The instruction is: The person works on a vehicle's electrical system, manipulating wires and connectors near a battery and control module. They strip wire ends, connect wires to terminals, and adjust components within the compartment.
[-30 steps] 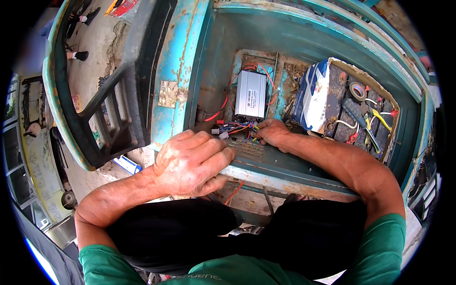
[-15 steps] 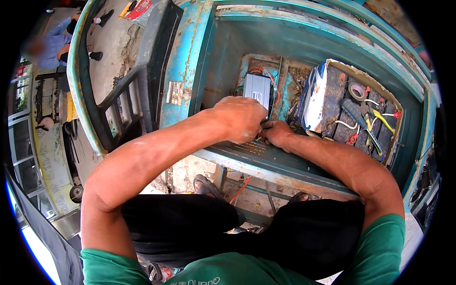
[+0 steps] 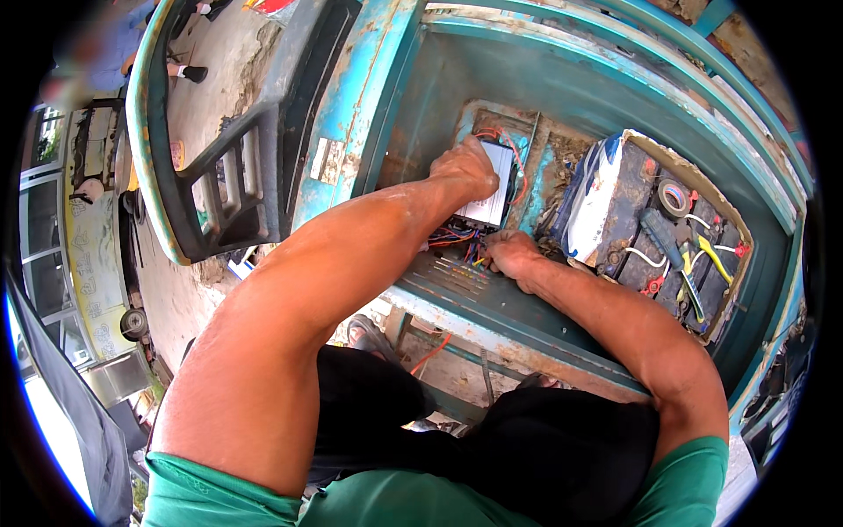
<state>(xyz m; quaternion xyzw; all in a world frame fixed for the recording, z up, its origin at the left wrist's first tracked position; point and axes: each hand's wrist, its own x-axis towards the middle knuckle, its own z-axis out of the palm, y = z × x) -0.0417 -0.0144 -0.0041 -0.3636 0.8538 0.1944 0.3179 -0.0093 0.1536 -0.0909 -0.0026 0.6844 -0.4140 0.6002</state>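
A silver, ribbed metal control box (image 3: pixel 489 186) sits in the bottom of a teal metal compartment. My left hand (image 3: pixel 465 171) is closed over its left edge, with the fingertips hidden behind the hand. Thin coloured wires (image 3: pixel 452 235) come out of the box's near end in a tangle. At the right of that tangle, my right hand (image 3: pixel 514 255) pinches some of the wires between thumb and fingers. Several wire ends with yellowish tips (image 3: pixel 458 274) lie fanned out toward the near edge. Orange-red wires (image 3: pixel 520 167) loop along the box's far and right sides.
To the right stands a battery pack (image 3: pixel 628 224) in a torn carton. On it lie a tape roll (image 3: pixel 673 198), a grey-handled tool (image 3: pixel 660 234) and a yellow-handled tool (image 3: pixel 715 260). The compartment's rusty rim (image 3: pixel 518 338) runs before my knees. A black plastic frame (image 3: pixel 255 140) stands left.
My left hand has moved from the near end of the control box up to its left side, uncovering the wires. My right hand stays at the wires. The view has shifted slightly.
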